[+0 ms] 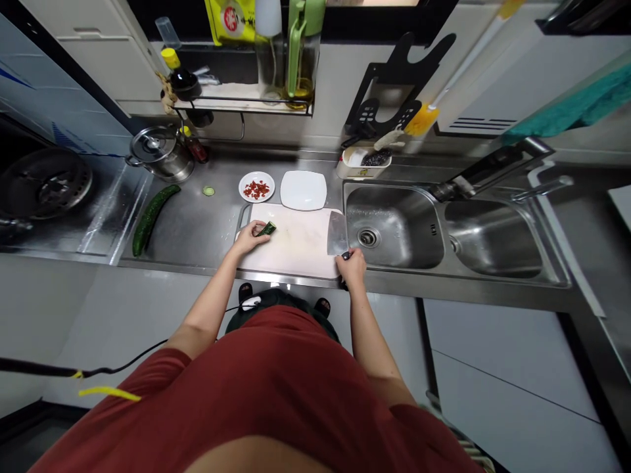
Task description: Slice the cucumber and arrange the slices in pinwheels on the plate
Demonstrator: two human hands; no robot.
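Observation:
My left hand (pixel 250 238) is closed around a short piece of cucumber (pixel 267 228) over the left part of the pale cutting board (pixel 296 259). The cut end of the piece faces up and right. At the board's right edge, my right hand (pixel 353 268) grips the black handle of a kitchen knife (pixel 337 234), a wide cleaver-like blade. Its blade lies flat or nearly so over the board, pointing away from me. Left on the counter rests a long dark green cucumber (pixel 152 220), and a small pale green cucumber end (pixel 208 191) lies nearer the board.
Behind the board stand a white plate of chopped red pieces (pixel 257 188) and a bare white square plate (pixel 303 190). A double sink (pixel 394 226) borders the board on the right. A lidded steel pot (pixel 160 152) sits at back left, near a wok (pixel 44 180).

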